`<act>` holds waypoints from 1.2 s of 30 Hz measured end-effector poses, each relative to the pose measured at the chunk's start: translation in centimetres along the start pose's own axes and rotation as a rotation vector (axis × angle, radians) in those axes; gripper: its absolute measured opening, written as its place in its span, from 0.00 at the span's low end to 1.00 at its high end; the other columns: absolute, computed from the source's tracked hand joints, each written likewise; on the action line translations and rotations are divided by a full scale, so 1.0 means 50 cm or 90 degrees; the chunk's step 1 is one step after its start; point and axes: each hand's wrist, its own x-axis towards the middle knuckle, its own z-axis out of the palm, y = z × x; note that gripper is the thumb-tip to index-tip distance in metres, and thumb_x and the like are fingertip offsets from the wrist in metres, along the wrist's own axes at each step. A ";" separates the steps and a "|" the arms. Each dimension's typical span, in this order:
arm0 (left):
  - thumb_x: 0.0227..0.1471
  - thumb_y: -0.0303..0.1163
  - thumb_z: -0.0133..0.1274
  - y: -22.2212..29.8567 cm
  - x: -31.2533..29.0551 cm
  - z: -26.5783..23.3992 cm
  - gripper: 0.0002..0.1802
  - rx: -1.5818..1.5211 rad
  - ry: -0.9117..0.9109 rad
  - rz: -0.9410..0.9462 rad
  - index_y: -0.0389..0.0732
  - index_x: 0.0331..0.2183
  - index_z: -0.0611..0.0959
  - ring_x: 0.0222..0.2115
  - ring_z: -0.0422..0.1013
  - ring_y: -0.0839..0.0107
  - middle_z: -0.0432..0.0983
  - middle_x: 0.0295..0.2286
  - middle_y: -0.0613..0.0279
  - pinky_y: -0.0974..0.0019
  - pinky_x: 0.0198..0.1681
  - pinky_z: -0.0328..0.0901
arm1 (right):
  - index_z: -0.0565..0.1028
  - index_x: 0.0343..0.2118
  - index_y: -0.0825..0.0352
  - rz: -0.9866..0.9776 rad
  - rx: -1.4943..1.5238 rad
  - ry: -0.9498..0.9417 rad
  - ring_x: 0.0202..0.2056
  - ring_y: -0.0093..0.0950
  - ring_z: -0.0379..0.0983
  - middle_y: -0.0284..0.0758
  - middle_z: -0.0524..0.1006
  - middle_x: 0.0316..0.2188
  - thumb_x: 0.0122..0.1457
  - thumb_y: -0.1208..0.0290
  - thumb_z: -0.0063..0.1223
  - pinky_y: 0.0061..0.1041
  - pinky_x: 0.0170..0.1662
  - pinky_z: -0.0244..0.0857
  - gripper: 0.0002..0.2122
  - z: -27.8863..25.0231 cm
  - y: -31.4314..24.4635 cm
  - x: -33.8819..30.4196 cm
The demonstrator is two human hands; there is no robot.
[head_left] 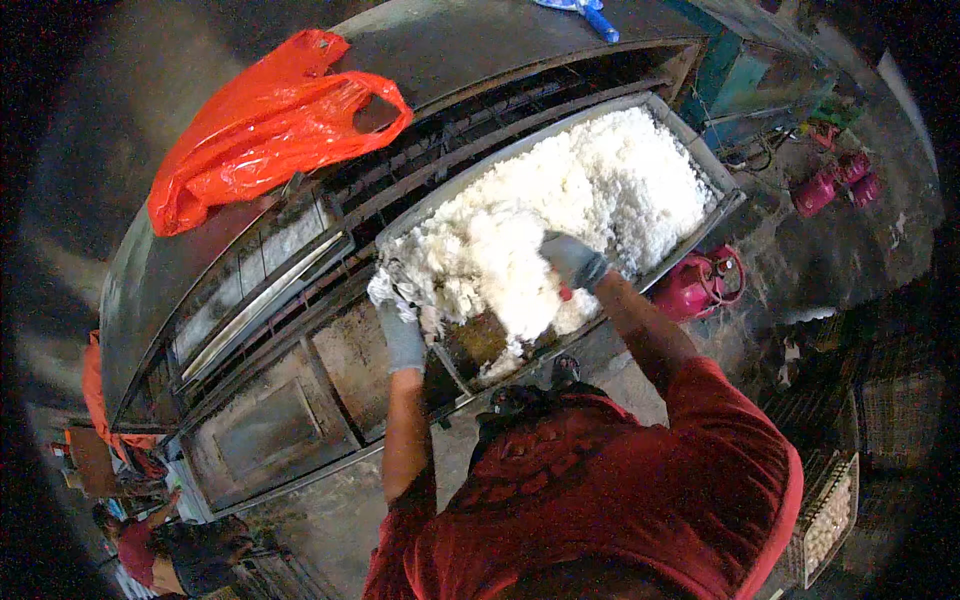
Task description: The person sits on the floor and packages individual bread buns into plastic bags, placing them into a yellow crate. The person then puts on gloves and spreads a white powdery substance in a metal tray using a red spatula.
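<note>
A loose, fluffy white mass [530,215] is heaped in a long metal trough [728,185]; I cannot tell what it is made of. My right hand [573,262], in a grey glove, reaches into the front of the heap, its fingers largely hidden. At the heap's left end is my left hand [402,335], also grey-gloved, against a crumpled whitish-grey clump [388,287]. Its fingers are hard to make out among the white. A brown bare patch [475,345] of the trough's bottom shows between my hands. By my right wrist lies a small red spot.
An orange plastic bag [265,130] lies on the dark curved top [450,55] behind the trough. A blue-handled tool [598,20] rests there too. Pink gas cylinders [690,287] stand at right, a crate [828,515] at lower right. Another person [170,550] is at lower left.
</note>
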 end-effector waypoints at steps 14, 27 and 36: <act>0.68 0.39 0.42 0.143 -0.094 -0.029 0.22 -0.456 -0.180 -0.133 0.36 0.56 0.71 0.50 0.70 0.63 0.73 0.49 0.55 0.58 0.54 0.66 | 0.79 0.39 0.65 0.406 0.149 0.141 0.41 0.38 0.77 0.40 0.81 0.38 0.60 0.63 0.56 0.34 0.48 0.69 0.11 -0.430 0.114 -0.091; 0.67 0.31 0.37 0.101 0.088 0.010 0.19 -0.313 0.028 0.001 0.37 0.55 0.74 0.52 0.68 0.63 0.72 0.51 0.56 0.59 0.59 0.62 | 0.76 0.48 0.65 0.233 -0.091 -0.140 0.43 0.41 0.78 0.44 0.80 0.42 0.52 0.64 0.60 0.36 0.46 0.72 0.20 -0.291 -0.031 0.020; 0.68 0.46 0.39 0.192 0.151 0.042 0.28 -0.565 -0.034 -0.049 0.37 0.58 0.74 0.36 0.72 0.79 0.78 0.41 0.68 0.74 0.38 0.68 | 0.68 0.58 0.64 0.329 0.142 -0.079 0.37 0.38 0.78 0.44 0.80 0.38 0.64 0.59 0.47 0.37 0.40 0.73 0.22 -0.178 -0.147 0.180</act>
